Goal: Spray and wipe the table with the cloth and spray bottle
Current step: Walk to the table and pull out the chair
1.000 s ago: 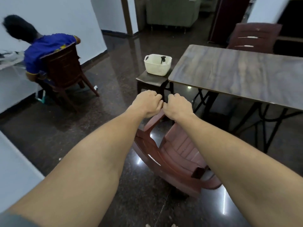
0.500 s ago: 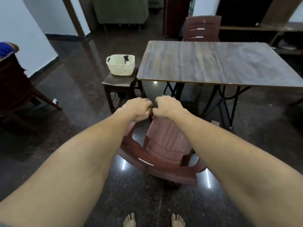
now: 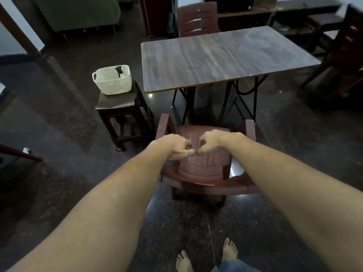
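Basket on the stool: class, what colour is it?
White, with small holes in its walls; basket clearest in head view.

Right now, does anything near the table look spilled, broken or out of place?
Nothing spilled or broken. Only the chair stands apart from the table, gripped at its backrest by the left hand and right hand.

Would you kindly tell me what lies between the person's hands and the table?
Head view: the maroon chair. The left hand and right hand grip its backrest; its seat and armrests extend toward the table.
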